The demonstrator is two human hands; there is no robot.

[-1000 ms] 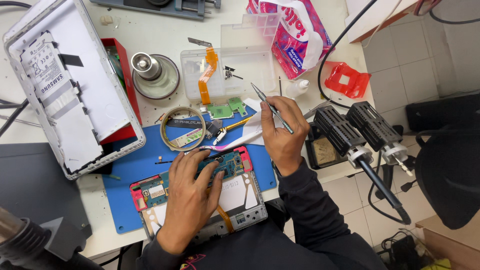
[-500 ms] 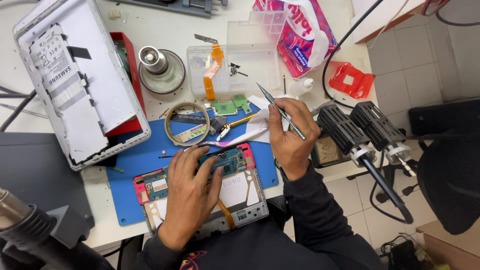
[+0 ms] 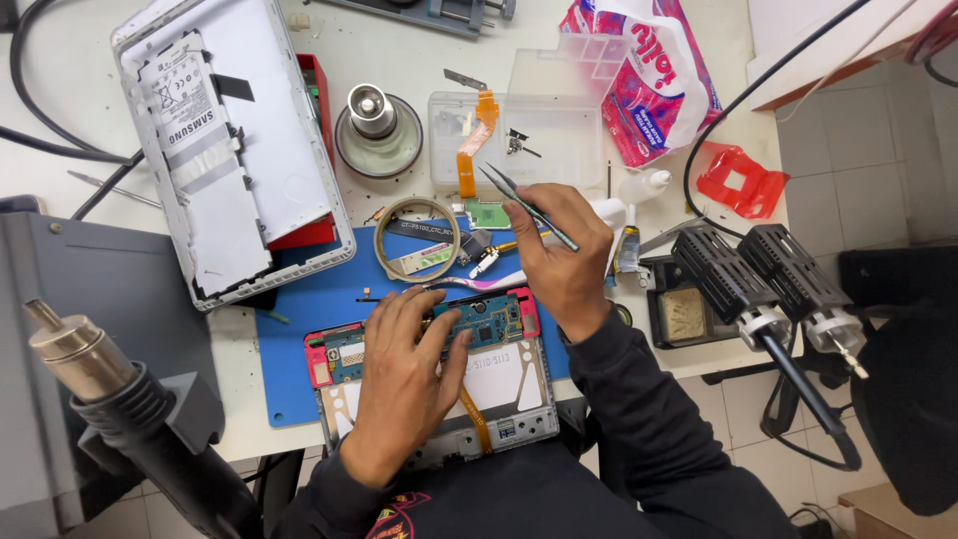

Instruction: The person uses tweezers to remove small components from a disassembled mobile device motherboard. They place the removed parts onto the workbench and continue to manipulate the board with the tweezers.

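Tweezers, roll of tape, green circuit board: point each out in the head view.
tweezers (image 3: 529,208), head view, mid-shaft above the right hand
roll of tape (image 3: 382,240), head view, left side of ring
green circuit board (image 3: 494,319), head view, right half of board

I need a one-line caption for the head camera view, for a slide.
Left hand rests on the opened tablet's green circuit board on a blue mat; right hand holds thin metal tweezers.
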